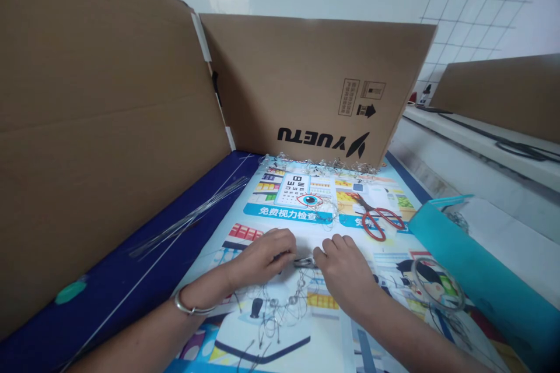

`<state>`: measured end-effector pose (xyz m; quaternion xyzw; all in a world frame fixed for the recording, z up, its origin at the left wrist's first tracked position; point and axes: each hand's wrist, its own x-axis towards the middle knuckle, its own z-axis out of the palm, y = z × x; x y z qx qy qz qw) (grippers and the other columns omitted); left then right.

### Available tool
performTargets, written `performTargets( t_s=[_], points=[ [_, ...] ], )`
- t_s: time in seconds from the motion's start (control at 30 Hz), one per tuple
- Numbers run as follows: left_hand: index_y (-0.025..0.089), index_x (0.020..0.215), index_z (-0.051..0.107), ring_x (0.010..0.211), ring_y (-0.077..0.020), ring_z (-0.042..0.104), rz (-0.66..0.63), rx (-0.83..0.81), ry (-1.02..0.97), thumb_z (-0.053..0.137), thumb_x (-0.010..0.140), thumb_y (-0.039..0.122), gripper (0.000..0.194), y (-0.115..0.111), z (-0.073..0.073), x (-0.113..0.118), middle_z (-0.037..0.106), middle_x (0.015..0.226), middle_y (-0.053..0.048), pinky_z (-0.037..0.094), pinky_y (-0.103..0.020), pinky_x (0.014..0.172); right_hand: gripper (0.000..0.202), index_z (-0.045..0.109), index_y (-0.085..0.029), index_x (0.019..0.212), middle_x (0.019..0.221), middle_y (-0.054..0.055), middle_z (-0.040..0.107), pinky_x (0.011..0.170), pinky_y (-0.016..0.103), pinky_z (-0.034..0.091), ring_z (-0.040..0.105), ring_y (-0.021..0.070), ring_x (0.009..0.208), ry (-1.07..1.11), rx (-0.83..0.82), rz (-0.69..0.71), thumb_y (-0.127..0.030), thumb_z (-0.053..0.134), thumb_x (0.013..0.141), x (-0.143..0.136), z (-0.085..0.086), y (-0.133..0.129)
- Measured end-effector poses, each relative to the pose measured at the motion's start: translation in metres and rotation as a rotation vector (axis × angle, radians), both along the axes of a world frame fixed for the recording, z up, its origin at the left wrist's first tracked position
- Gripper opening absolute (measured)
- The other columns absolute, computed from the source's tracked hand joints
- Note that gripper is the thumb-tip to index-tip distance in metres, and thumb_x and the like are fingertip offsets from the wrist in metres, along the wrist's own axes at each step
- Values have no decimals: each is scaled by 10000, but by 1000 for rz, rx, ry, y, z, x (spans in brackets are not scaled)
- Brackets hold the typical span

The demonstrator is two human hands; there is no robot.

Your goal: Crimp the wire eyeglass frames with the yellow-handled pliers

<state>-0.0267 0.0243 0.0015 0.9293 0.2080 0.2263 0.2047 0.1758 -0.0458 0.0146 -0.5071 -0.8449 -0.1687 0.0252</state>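
My left hand (273, 252) and my right hand (342, 267) face each other a short gap apart above the printed sheet. Both have fingers curled in, closed on the ends of a short bundle of silvery wire (305, 262) stretched between them. Just below lies a curved string of clear beads (292, 301) on thin wire, with loose wire ends trailing toward me. Whether the beads join the held bundle is hard to make out. A metal bangle (188, 306) circles my left wrist. Beyond my right hand rest red-handled scissors (371, 210), blades apart.
Several beaded wire pieces (324, 168) line the foot of the cardboard panel (315, 70). Long straight wires (196, 213) lie on the dark blue surface at left, beside another cardboard wall (109, 99). At right are a turquoise box (472, 268) and a clear ring-shaped roll (441, 306).
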Motion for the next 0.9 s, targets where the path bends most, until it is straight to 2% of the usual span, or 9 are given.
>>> performTargets(
  t_s=[0.3,0.53,0.63,0.9],
  points=[
    [174,771,448,732,-148,458,66,32,13,417,811,130,67,-3,3,0,518,774,-21,372,-280,688,75,576,-173,761,747,60,541,648,347,249,437,217,762,-63,-47,-89,-100,561,750,0,26,-10],
    [174,764,454,716,-141,454,121,36,21,437,764,104,72,-3,0,0,513,765,-6,367,-269,680,93,583,-167,793,748,66,541,648,356,260,445,227,756,-75,-3,-121,-92,550,749,-5,38,-19],
    [174,761,459,716,-140,456,122,27,13,431,758,100,80,-3,-1,0,513,760,-4,366,-266,677,83,582,-168,786,746,66,539,635,355,264,446,225,743,-73,-28,-100,-99,561,746,-10,37,-21],
    [169,752,472,677,-131,474,119,26,16,422,784,116,80,-2,-4,0,538,718,3,370,-270,673,86,581,-145,830,762,70,541,639,368,280,448,228,739,-90,5,-72,-99,545,768,-16,19,-13]
  ],
)
